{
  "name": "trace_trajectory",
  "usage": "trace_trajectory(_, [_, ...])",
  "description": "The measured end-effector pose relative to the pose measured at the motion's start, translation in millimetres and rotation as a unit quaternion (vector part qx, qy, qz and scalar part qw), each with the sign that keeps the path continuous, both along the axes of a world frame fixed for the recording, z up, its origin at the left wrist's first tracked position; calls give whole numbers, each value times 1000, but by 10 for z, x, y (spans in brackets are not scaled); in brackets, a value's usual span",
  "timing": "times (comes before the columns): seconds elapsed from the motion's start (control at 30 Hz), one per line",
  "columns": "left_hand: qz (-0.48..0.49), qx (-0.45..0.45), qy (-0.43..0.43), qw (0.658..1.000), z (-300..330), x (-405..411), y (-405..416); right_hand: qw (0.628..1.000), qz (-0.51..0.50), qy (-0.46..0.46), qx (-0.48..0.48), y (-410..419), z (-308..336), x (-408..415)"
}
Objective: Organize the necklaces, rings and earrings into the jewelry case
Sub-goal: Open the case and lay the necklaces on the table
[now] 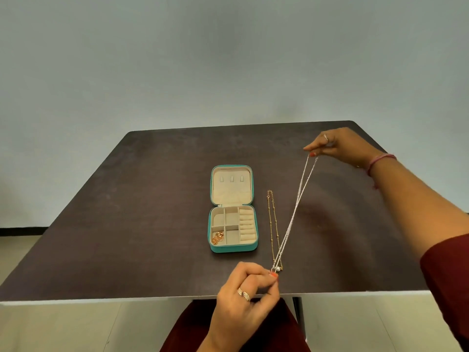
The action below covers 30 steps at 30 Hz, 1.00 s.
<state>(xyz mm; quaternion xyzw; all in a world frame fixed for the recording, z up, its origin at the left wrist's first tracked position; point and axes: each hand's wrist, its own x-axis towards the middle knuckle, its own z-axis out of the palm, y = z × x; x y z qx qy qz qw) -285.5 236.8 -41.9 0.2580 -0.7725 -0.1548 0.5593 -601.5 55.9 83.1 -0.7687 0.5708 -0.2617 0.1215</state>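
A silver necklace [294,214] is stretched taut across the right of the frame, presumably so that the doubled chain can be kept untangled before it is stowed; its pendant end is pinched by the fingertips of the left hand [243,295] at lower centre, while the far end is pinched by the right hand [335,146] at upper right, raised above the dark table [127,199]; the teal jewelry case [233,209] is laid open at the centre, lid flat, so that its cream compartments are reachable; a rose-gold piece [218,237] is already lodged in the lower-left compartment; a gold chain [272,224] is left lying straight just right of the case, partly crossed by the silver one, seemingly awaiting its turn.
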Motion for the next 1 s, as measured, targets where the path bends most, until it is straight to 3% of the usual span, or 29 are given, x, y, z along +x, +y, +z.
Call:
trace_trajectory(0.1, [-9,-5,-6,1000,5,11,-14,993,-5,98,-72,37,37,-14])
trace_trajectory(0.2, [-13,-11,-20,1000,-6,-3,-11,987,-37,93,-123,99,28,35])
trace_trajectory(0.3, [-25,-21,-27,999,-4,-35,10,989,-102,15,-109,133,13,82])
trace_trajectory(0.47, [-42,-33,-46,998,-1,-65,55,965,-152,-211,-21,200,-41,172])
trace_trajectory(0.53, [-43,-34,-53,997,-3,-68,70,920,-152,-357,59,233,-47,233])
trace_trajectory(0.67, [-47,-42,-59,996,-4,-82,114,783,-95,-591,172,264,-38,303])
trace_trajectory(0.87, [-51,-51,-115,991,-22,-125,187,679,-21,-698,227,286,-27,339])
trace_trajectory(1.0, [-40,-57,-153,986,-28,-189,221,661,-40,-708,245,191,-19,327])
